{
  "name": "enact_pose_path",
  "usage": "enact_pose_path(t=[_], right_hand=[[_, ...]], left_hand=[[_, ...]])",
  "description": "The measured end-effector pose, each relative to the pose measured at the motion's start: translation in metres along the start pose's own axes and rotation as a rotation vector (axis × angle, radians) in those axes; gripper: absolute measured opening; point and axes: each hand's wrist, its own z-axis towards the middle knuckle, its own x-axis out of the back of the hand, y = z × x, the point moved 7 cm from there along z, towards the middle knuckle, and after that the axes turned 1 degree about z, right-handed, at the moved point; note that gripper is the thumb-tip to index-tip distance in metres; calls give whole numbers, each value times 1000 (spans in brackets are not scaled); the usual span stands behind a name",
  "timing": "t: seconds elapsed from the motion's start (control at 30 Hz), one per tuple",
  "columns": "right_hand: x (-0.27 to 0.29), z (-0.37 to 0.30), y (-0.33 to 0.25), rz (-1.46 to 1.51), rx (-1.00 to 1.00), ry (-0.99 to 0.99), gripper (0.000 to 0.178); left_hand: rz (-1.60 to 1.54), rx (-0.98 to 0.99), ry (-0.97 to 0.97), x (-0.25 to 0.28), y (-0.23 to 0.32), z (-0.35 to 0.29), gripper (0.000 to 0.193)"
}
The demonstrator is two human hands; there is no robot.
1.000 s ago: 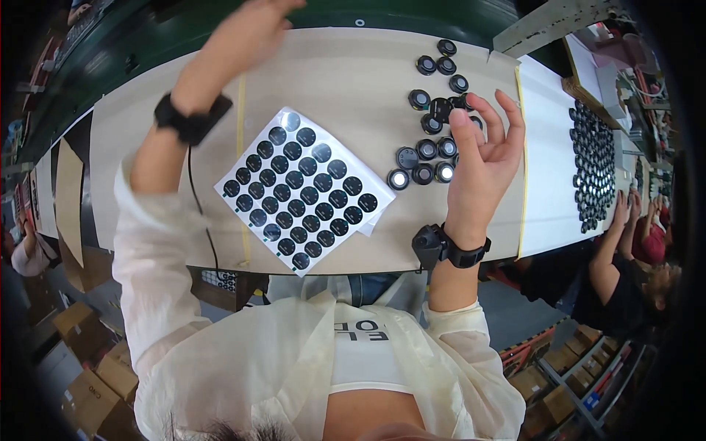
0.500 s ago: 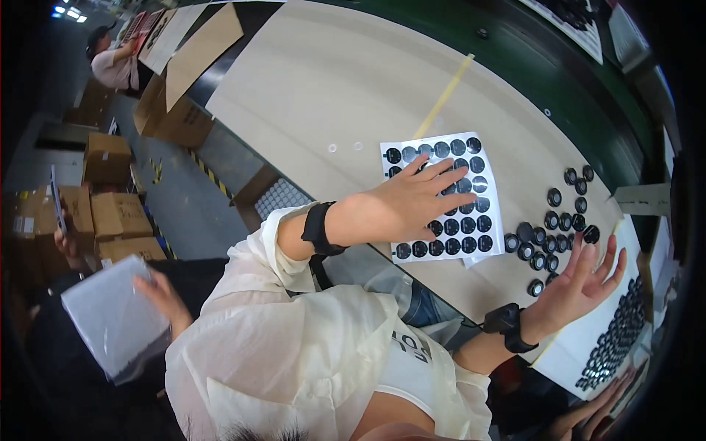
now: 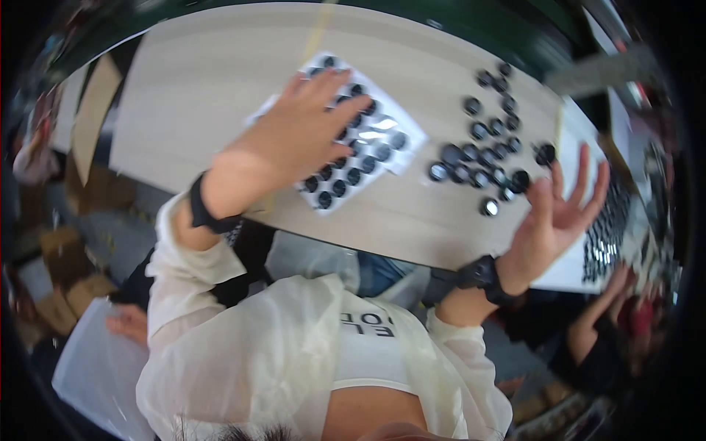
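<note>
My left hand [image 3: 312, 117] lies over a white sheet of round black stickers [image 3: 368, 163], its fingers spread and covering part of the rows. The sheet sits at an angle on the table. On the right, my right hand [image 3: 562, 209] is raised with fingers apart. A dark round cap-like piece [image 3: 545, 153] is beside its index fingertip; whether they touch I cannot tell. Another black disc [image 3: 520, 181] lies by the thumb. Several small round black pieces with pale centres [image 3: 480, 178] are scattered to the left of this hand.
The pale table [image 3: 213, 81] has a yellow tape strip [image 3: 318, 33] at its far side. Many small dark shiny pieces [image 3: 604, 239] cover a white surface at right. Another person's hand [image 3: 131, 323] holds a translucent bag [image 3: 99, 367] at left. Cardboard boxes [image 3: 62, 250] stand beyond.
The whole view has swung, so the table and pieces appear shifted left and upward. The sticker sheet now looks turned, with my left hand still over it. My right hand stays spread.
</note>
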Motion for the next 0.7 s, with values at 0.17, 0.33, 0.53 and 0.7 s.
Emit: enact_pose_path(t=[0.17, 0.33, 0.53, 0.7], right_hand=[[23, -10, 3, -17, -89, 87, 67], [37, -16, 17, -19, -220, 102, 62], [35, -11, 18, -50, -278, 83, 55], [6, 6, 16, 69, -332, -47, 50]], left_hand=[[-172, -209, -43, 2, 63, 40, 54], [-345, -126, -191, -30, 104, 66, 37], [-747, -84, -56, -33, 87, 71, 31], [-1646, 86, -242, -17, 56, 59, 32]])
